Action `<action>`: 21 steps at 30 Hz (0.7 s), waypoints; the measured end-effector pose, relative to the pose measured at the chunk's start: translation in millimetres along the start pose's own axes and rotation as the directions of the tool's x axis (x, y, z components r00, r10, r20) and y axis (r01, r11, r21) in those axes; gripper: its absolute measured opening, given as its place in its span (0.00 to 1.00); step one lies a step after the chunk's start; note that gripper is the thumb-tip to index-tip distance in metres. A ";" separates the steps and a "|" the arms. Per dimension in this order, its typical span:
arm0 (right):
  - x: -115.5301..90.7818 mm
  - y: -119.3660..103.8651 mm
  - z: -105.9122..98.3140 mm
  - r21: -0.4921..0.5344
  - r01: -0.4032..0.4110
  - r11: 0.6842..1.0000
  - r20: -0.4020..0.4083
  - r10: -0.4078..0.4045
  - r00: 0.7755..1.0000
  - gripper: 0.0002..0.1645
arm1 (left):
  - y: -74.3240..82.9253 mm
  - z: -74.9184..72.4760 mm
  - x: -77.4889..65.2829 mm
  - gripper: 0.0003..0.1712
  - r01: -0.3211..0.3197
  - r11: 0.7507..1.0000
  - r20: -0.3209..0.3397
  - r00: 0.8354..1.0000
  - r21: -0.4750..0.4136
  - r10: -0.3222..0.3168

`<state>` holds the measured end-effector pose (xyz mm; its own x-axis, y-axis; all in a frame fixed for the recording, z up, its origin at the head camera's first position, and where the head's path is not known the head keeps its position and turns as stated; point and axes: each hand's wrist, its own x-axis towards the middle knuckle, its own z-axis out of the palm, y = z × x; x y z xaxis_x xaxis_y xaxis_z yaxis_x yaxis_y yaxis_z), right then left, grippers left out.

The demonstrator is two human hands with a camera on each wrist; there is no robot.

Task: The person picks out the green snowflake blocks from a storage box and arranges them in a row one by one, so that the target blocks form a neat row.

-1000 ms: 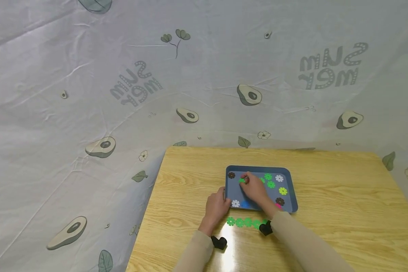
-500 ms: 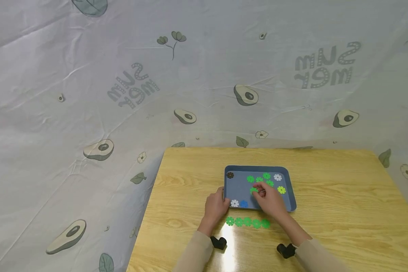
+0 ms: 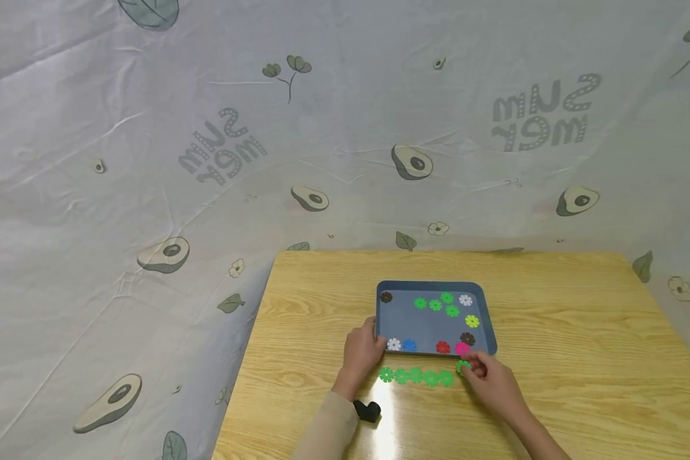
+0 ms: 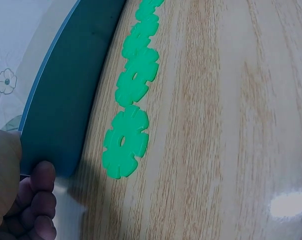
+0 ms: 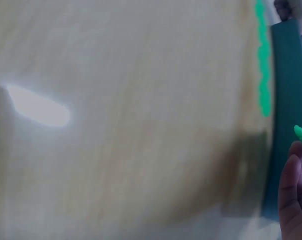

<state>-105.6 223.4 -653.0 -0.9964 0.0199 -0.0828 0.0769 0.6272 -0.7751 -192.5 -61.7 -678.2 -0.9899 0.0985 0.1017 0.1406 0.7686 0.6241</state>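
Observation:
My left hand (image 3: 361,352) grips the left front corner of a blue-grey tray (image 3: 485,306), thumb over the rim. In the left wrist view its curled fingers (image 4: 43,202) show at the end of the tray's wall (image 4: 71,85). My right hand (image 3: 497,386) pinches a green notched plastic disc (image 3: 462,367) between thumb and fingertips, just off the tray's front right corner. This disc (image 5: 301,134) shows edge-on in the right wrist view. A row of several green notched discs (image 3: 416,375) lies on the table in front of the tray, left of the held one.
Inside the tray lie more green discs (image 3: 435,305), a yellow disc (image 3: 472,321), a blue disc (image 3: 409,345), a red disc (image 3: 443,347), a pink disc (image 3: 462,348), and white and brown ones. A printed cloth (image 3: 345,128) hangs behind the wooden table (image 3: 581,332).
My right hand has carried a green disc from the tray's middle out over its front edge, to the right end of the row. The left hand keeps its grip on the tray.

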 end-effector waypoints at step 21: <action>-3.9 24.0 15.5 -0.170 0.078 0.982 -0.033 -0.084 0.996 0.08 | -2.9 2.1 1.4 0.29 0.025 0.999 0.007 1.000 0.029 -0.026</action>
<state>-99.4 226.3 -681.0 -1.0000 -0.0073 0.0039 -0.0080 0.7499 -0.6616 -194.3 -62.6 -681.5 -0.9933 0.0833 0.0801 0.1148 0.7888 0.6038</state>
